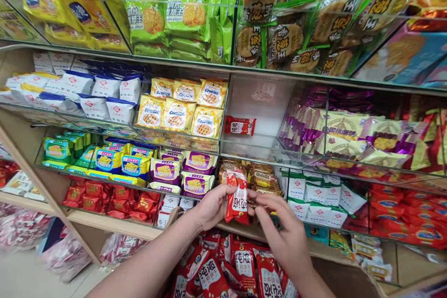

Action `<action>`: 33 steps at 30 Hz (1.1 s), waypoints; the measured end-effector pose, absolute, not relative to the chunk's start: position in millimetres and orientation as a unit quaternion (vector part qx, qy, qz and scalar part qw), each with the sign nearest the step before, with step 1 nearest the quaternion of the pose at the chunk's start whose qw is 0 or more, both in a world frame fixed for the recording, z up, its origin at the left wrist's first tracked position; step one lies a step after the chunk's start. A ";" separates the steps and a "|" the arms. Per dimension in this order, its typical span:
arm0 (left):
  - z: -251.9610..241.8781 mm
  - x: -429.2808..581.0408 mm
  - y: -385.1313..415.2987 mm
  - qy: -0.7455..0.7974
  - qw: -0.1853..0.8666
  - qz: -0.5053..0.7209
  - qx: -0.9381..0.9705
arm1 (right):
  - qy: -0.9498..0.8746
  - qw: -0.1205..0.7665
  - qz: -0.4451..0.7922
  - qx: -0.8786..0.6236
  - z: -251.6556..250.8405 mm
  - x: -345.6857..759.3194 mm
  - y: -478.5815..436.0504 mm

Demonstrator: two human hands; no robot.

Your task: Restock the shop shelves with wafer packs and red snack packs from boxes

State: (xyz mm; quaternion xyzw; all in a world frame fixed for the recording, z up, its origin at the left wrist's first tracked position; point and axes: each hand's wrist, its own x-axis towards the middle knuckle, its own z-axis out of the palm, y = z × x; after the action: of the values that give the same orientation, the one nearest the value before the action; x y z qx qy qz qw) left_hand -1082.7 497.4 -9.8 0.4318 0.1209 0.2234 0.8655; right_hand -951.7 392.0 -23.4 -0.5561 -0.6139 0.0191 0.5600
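A red and white biscuit packet [238, 198] stands upright in my left hand [218, 207], pinched between thumb and fingers. My right hand [282, 226] is at the packet's right edge, fingers bent and apart; whether the fingertips touch it I cannot tell. Below both hands lies a pile of similar red packets [244, 263] in a brown cardboard box [344, 277]. One more red packet [240, 125] lies by the left divider of a white-backed shelf compartment [258, 102] straight ahead.
Clear dividers and front strips [178, 137] split the shelves. Yellow cookie packets [175, 114] fill the compartment to the left; purple and cream packets [345, 132] lie to the right. Brown-wrapped packets [263, 177] sit just behind my hands. Green biscuit packets [190, 11] are above.
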 end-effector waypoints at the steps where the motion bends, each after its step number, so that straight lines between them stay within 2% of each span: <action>1: -11.9 -1083.3 499.1 0.108 0.874 0.200 0.430 | -0.570 0.578 0.049 -0.581 -20.3 -950.3 396.4; 3: -14.2 -1084.4 501.0 0.092 0.876 0.176 0.439 | -0.504 0.604 0.153 -0.598 -14.0 -950.4 407.5; 6: -11.2 -1086.2 499.2 0.070 0.865 0.185 0.460 | -0.465 0.614 0.346 -0.536 -4.6 -958.0 421.8; 9: -4.3 -1088.9 494.6 0.062 0.850 0.179 0.492 | -0.430 0.629 0.418 -0.495 2.4 -964.3 425.1; 12: -1.7 -1090.6 491.1 0.102 0.811 0.223 0.531 | -0.425 0.643 0.376 -0.514 8.5 -957.9 417.5; 17: -7.5 -1087.3 491.7 0.118 0.785 0.289 0.535 | -0.536 0.545 0.298 -0.572 47.3 -930.5 394.2; 20: -8.6 -1084.6 492.9 0.137 0.774 0.321 0.528 | -0.532 0.625 0.168 -0.546 90.9 -918.4 396.7; 23: -8.9 -1082.8 492.6 0.172 0.738 0.296 0.581 | -0.503 0.655 0.140 -0.546 127.7 -911.8 432.1; 27: -11.0 -1081.1 492.1 0.184 0.704 0.273 0.629 | -0.476 0.545 0.162 -0.671 145.5 -907.3 509.0; 33: -11.9 -1077.7 492.0 0.204 0.705 0.234 0.637 | -0.507 0.379 0.124 -0.764 135.2 -901.8 569.3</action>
State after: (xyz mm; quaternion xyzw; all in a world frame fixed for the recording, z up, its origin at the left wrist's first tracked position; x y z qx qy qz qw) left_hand -1077.7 492.0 -11.9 0.6374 0.2036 0.2340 0.7053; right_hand -901.8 569.3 135.2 -0.7637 -0.5074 0.1243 0.3794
